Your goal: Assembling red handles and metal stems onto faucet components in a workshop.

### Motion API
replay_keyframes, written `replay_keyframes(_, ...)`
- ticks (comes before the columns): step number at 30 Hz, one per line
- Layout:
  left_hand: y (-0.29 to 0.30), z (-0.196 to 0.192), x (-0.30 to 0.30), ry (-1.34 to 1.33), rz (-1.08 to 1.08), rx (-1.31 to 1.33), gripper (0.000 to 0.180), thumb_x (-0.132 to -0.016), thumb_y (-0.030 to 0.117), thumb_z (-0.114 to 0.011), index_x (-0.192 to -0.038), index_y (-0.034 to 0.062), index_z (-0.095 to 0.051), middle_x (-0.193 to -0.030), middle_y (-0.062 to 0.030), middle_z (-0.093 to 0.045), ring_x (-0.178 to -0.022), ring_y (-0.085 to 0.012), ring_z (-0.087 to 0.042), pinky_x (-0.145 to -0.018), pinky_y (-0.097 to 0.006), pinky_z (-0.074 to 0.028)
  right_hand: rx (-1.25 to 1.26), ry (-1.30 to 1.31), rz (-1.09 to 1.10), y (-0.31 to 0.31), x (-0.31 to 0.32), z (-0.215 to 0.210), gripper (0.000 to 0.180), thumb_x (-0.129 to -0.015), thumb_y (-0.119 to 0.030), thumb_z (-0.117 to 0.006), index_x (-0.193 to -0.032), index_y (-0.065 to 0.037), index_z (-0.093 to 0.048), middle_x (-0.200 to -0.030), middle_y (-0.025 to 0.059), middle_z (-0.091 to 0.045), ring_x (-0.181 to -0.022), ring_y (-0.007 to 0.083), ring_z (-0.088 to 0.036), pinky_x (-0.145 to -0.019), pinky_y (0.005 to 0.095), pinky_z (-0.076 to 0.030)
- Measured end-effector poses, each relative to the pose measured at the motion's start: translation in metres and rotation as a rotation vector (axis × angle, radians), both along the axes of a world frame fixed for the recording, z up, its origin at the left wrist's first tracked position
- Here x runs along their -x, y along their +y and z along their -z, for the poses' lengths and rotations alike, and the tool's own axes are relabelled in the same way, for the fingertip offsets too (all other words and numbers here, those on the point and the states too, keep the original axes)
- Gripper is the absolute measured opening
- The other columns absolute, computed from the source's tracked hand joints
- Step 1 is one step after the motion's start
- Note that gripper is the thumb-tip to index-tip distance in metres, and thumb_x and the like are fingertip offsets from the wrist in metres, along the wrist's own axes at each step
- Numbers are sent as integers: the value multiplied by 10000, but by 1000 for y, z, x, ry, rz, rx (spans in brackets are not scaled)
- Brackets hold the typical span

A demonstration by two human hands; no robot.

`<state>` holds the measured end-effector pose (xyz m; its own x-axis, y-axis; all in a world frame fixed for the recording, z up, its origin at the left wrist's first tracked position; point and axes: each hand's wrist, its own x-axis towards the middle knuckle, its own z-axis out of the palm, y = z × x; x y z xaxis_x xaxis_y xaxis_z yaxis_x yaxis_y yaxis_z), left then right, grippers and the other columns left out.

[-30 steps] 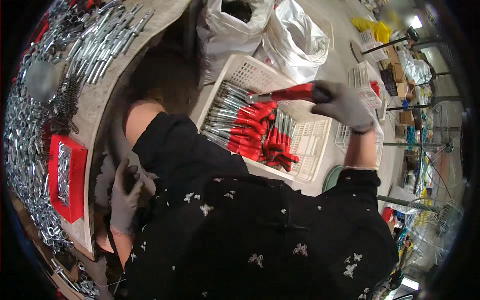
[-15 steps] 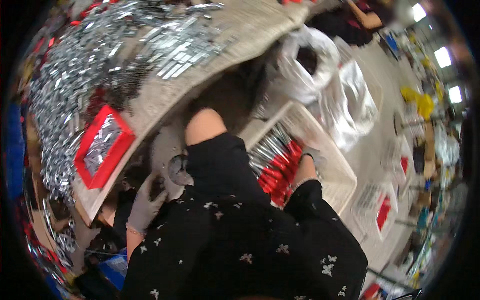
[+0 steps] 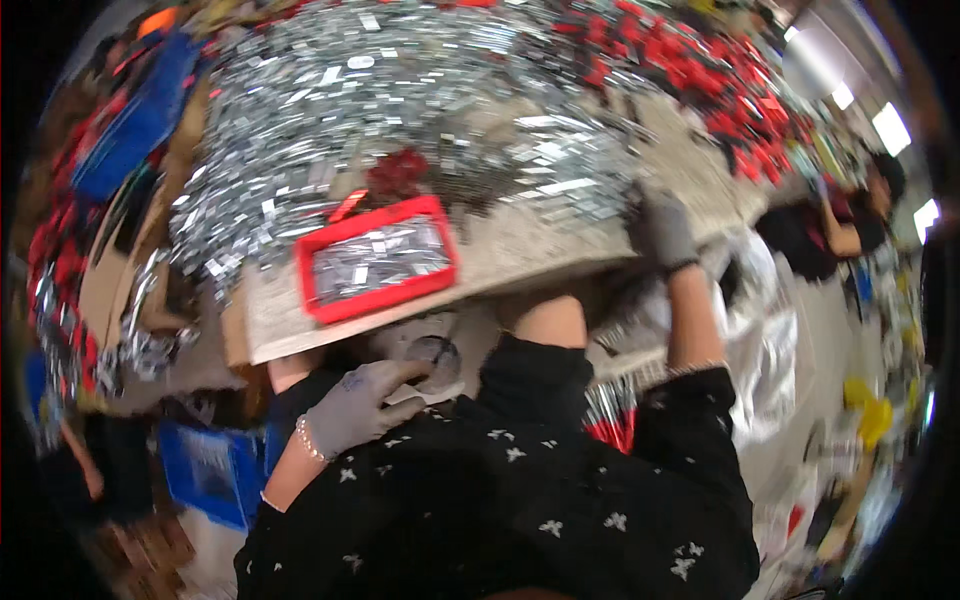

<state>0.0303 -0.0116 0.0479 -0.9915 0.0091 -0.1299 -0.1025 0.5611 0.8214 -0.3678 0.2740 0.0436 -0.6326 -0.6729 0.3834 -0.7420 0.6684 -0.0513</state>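
Observation:
My left hand [image 3: 358, 405], in a grey glove with a bead bracelet at the wrist, lies low in front of my dark patterned top, its fingers stretched toward a round whitish object [image 3: 432, 352] under the table edge. My right hand [image 3: 664, 228], also gloved, is raised to the edge of the table [image 3: 520, 262], beside a heap of silvery metal parts [image 3: 560, 170]. Blur hides whether it grips anything. A red tray [image 3: 318, 285] filled with silvery parts sits on the table between my hands.
Silvery parts [image 3: 380, 90] cover most of the table, with red-handled items [image 3: 700, 60] at the far right. A basket of red-handled tools [image 3: 612, 420] shows below by my knee. Clear plastic bags [image 3: 770, 340] are on the right, a blue bin [image 3: 205, 470] lower left, another person [image 3: 850, 225] beyond.
My right hand held a red-handled tool over the white basket; now it is up at the table edge. The view swung from the basket to the tabletop.

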Motion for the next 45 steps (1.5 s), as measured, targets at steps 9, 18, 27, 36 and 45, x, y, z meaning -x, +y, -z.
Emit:
replay_keyframes(9,-123,-39,21,663,-383,876,262,-887,156,-669,-1097,1,-689,-1028,-164,-664,-960,-315,-664,-844,-372,-540,60,181,-210,28,23,-6,454,-784,-24,-680,-1229,-58,-593,-1029,166,-648,-894,337,-628,-791,408,-518)
replay_keyframes(18,-189,-47,146,134,-633,1097,303,-895,305,-669,-1086,70,-678,-1132,-154,-626,-1057,-321,-617,-942,-440,-461,1427,-815,-393,-104,-111,-34,331,-1023,-244,-554,-1249,-3,-561,-1063,129,-655,-935,211,-659,-827,358,-557)
replay_keyframes(27,-84,-64,18,578,-460,-43,294,-891,106,-682,-1163,23,-605,-1026,-122,-655,-985,-217,-631,-863,-329,-500,1094,-891,-675,-181,-222,-77,225,-904,-68,-675,-1108,10,-619,-1030,111,-689,-885,186,-677,-786,320,-550)
replay_keyframes(36,-33,-19,-62,249,-660,-894,563,-687,-44,-693,-1231,4,-559,-1060,-101,-614,-878,-179,-632,-778,-316,-529,683,-1004,-930,-177,-280,-17,282,-777,-107,-800,-1032,-37,-700,-990,106,-667,-925,239,-654,-818,354,-517)
replay_keyframes(45,-40,-19,-32,400,-1020,-1364,428,-1037,462,-449,-1142,52,-514,-788,-15,-510,-646,-133,-481,-617,-258,-421,530,-117,-1172,-227,-307,11,359,-711,-141,-696,-1067,-111,-661,-853,39,-609,-723,230,-579,-648,364,-446)
